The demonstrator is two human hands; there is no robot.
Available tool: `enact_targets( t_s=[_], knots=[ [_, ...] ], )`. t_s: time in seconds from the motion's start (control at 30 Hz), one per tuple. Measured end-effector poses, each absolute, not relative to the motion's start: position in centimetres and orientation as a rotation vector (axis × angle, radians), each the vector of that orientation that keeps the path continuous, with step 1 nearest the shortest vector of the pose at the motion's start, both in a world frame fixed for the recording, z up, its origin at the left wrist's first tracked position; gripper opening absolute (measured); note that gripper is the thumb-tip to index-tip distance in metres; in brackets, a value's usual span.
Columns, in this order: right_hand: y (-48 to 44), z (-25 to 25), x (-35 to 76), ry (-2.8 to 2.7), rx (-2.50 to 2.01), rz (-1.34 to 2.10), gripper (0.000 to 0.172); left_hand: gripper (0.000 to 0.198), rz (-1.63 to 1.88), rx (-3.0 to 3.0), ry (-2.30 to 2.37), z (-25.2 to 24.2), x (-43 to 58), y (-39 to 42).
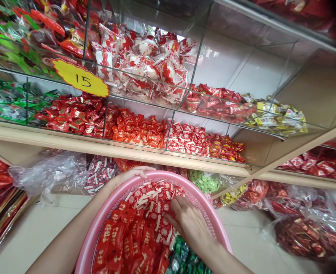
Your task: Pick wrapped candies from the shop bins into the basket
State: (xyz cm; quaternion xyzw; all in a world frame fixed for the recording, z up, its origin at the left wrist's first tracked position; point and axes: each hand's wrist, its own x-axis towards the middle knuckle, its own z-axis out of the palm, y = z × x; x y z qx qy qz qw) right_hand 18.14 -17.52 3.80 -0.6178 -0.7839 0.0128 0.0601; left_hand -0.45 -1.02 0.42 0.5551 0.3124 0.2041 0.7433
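Observation:
A round pink plastic basket is in front of me at the lower middle. My left hand holds its far left rim, fingers over the edge. Inside the basket, my right hand bends its fingers onto red-and-white wrapped candies; the fingertips are partly hidden among them. Plain red candies with gold lettering fill the basket's left and front. Dark green wrapped candies lie at the front right, below my right wrist.
Glass-fronted shelves with divided bins of wrapped candies rise just beyond the basket. A yellow price tag reads 15. A wooden shelf edge runs above bagged candies. More plastic bags sit on the floor at right.

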Motion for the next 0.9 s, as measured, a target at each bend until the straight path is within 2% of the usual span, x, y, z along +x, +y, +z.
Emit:
enact_targets(
  t_s=[0.23,0.4,0.67,0.9],
  knots=[
    [-19.1,4.2,18.3,-2.407,-1.808,0.151,0.017,0.054,0.326,1.176,0.630,0.3,-0.4,-0.8],
    [-16.8,7.3,19.6,-2.259,-1.810,0.185,0.018,0.054,0.310,1.101,0.596,-0.2,-0.2,-0.6],
    [-5.3,11.5,26.3,-2.060,-1.822,-0.187,0.016,0.055,0.295,1.079,0.581,-1.2,-0.2,-0.2],
    [0.8,10.5,27.8,-2.336,-2.003,-0.311,0.055,0.053,0.329,1.103,0.599,-1.3,-0.5,-0.2]
  ],
)
